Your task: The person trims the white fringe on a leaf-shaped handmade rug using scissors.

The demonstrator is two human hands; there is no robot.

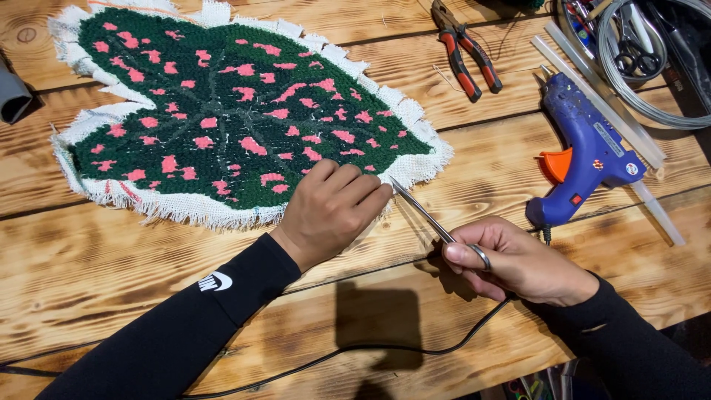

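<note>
A leaf-shaped tufted rug piece (222, 111), dark green with pink spots and a frayed white cloth border, lies flat on the wooden table (89, 281). My left hand (333, 211) rests on its near right edge, fingers curled, pressing the border down. In my right hand (518, 263) is a pair of slim metal scissors (422, 211); their blades point up-left and reach the white fringe beside my left fingers. Both arms wear black sleeves.
A blue hot glue gun (585, 159) with an orange trigger lies to the right, its black cord (355, 348) trailing across the near table. Clear glue sticks (600, 92), red-handled pliers (466, 52) and a wire coil with scissors (644, 59) sit at the far right.
</note>
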